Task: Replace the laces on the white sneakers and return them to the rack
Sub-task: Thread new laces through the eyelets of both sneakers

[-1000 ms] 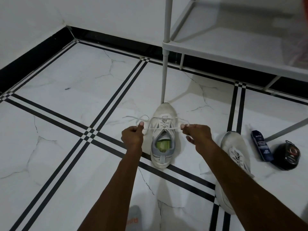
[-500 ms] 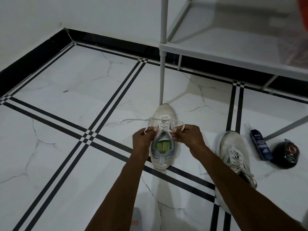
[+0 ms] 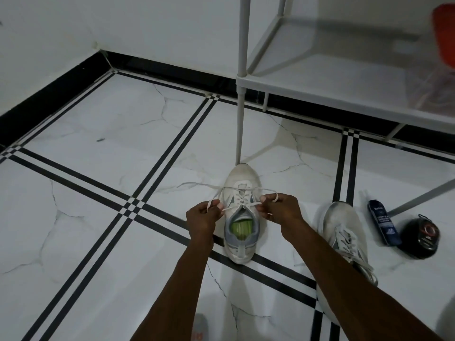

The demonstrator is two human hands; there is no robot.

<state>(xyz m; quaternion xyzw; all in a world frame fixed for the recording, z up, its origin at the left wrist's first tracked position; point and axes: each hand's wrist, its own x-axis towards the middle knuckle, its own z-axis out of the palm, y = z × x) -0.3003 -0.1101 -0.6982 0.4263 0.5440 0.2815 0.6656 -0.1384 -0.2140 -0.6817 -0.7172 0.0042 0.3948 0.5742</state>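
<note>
Head view: both hands, left (image 3: pixel 200 217) and right (image 3: pixel 280 210), pinch the lace (image 3: pixel 242 205) ends over the sneaker (image 3: pixel 242 212) on the floor; tying step, next likely crossing them into a knot

White sneaker (image 3: pixel 242 190) upright on tiled floor (image 3: pixel 103 232), toe touching rack (image 3: pixel 240 119) leg. Lace (image 3: pixel 246 205) pinched on either side by left hand (image 3: pixel 203 219) and right hand (image 3: pixel 280 209). Second sneaker (image 3: pixel 341 227) just right, partly behind forearm. Blue bottle (image 3: pixel 382 223) and black round tin (image 3: pixel 419 236) farther right.
</note>
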